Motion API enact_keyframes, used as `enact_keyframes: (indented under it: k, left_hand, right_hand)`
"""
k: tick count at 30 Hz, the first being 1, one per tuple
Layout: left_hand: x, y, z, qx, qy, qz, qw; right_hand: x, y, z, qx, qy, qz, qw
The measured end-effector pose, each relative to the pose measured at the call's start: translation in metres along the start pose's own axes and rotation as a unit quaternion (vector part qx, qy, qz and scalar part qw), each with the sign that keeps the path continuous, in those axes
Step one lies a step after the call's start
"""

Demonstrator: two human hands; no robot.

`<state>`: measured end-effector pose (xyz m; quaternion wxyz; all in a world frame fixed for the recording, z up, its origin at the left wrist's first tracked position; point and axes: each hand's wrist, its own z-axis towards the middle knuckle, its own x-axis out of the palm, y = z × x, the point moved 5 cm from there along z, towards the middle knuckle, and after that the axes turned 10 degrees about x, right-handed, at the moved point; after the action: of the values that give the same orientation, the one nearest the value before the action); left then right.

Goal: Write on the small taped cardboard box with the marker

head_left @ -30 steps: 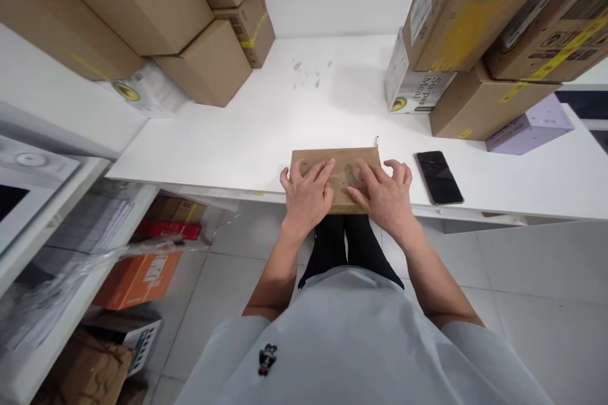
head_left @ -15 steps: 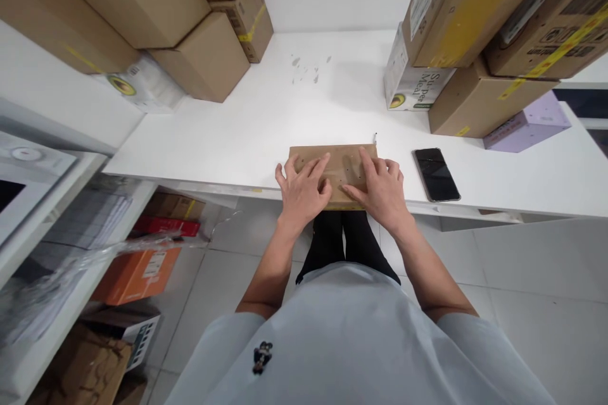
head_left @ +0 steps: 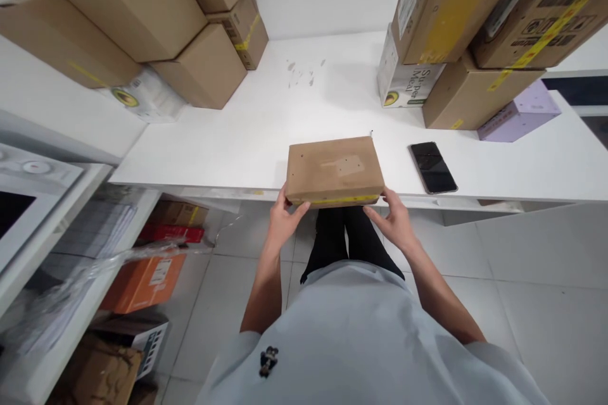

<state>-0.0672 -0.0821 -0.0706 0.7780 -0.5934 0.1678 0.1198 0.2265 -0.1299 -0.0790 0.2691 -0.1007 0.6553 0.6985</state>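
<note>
Two hands grip a flat brown box (head_left: 335, 168) at the table's edge.
The left hand (head_left: 281, 218) and the right hand (head_left: 394, 221) each clamp a near corner of the box, which sits at the front of the white table (head_left: 213, 139). A black phone (head_left: 432, 166) lies near it.

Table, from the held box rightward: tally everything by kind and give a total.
Brown cardboard boxes: 4 (held box, upper-left carton, upper-right carton, lower carton)
White printed box: 1
Purple box: 1
Phone: 1
Total: 7
</note>
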Motion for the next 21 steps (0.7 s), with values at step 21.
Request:
enact_keyframes:
  k: [21]
  left_hand:
    - [-0.01, -0.083, 0.079, 0.071, -0.025, 0.418, 0.905]
  right_hand:
    - [-0.005, 0.094, 0.09, 0.007, 0.098, -0.276, 0.956]
